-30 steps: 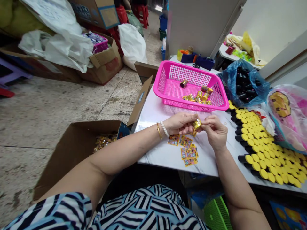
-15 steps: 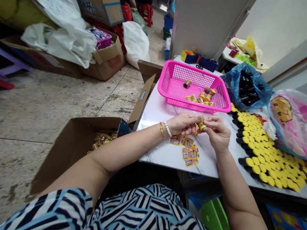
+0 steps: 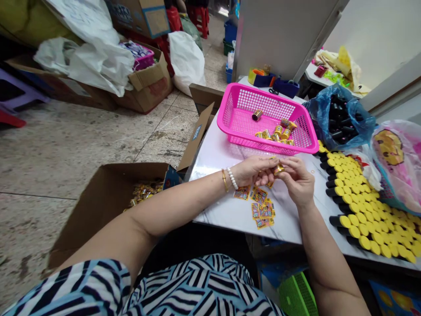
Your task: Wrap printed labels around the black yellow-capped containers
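Observation:
Just in front of the basket, my left hand (image 3: 256, 171) and my right hand (image 3: 297, 179) meet over the white table (image 3: 220, 219). Between their fingertips they hold a small yellow-and-gold cylinder (image 3: 278, 169), partly hidden by the fingers. Both hands are closed on it. Flat printed labels (image 3: 263, 210), yellow with pink, lie on the table below the hands. A pink basket (image 3: 268, 149) stands behind them. Inside it are several small cylinders (image 3: 276, 134) with yellow wraps, and a brown-ended one (image 3: 257, 115) lies apart on its side.
Rows of black tubes with yellow caps (image 3: 370, 210) cover the table's right side. Behind them sit a blue bag (image 3: 320, 116) of black pieces and a printed plastic bag (image 3: 399, 166). An open carton (image 3: 88, 210) holding shiny gold-brown pieces is on the floor at left.
The cylinder has been turned between my fingers and now lies more sideways, with my fingers covering more of it. The view has shifted slightly; the basket and labels stay in place.

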The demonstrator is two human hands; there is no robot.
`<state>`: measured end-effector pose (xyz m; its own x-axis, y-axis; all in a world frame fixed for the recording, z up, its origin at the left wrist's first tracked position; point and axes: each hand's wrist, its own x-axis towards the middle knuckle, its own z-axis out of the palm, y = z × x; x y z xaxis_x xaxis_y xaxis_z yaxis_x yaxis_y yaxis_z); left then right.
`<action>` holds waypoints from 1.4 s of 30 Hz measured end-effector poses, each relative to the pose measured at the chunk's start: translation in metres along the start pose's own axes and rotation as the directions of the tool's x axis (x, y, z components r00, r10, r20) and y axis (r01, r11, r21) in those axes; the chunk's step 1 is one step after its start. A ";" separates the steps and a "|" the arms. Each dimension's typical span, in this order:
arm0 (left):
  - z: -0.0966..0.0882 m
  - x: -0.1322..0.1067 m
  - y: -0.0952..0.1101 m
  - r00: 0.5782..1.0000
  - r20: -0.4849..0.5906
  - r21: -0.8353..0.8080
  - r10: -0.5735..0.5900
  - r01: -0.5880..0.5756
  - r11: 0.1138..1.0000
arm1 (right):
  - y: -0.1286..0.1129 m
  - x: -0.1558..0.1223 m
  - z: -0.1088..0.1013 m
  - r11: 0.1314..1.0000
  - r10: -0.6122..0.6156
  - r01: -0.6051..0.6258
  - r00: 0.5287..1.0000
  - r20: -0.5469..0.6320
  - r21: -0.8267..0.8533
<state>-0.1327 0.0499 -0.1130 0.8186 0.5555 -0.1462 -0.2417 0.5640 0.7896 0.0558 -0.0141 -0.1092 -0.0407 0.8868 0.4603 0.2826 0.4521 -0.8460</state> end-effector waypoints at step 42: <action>-0.021 -0.093 -0.015 0.862 -0.117 0.993 0.493 0.092 0.075 | -0.029 -0.136 -0.105 0.189 -0.186 -0.200 0.954 -0.235 -0.961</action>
<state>-0.2158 0.0030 -0.1235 0.5258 0.8283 0.1937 0.5742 -0.5136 0.6376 0.1537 -0.1578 -0.1187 0.1337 0.7397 0.6596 0.9829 -0.1838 0.0069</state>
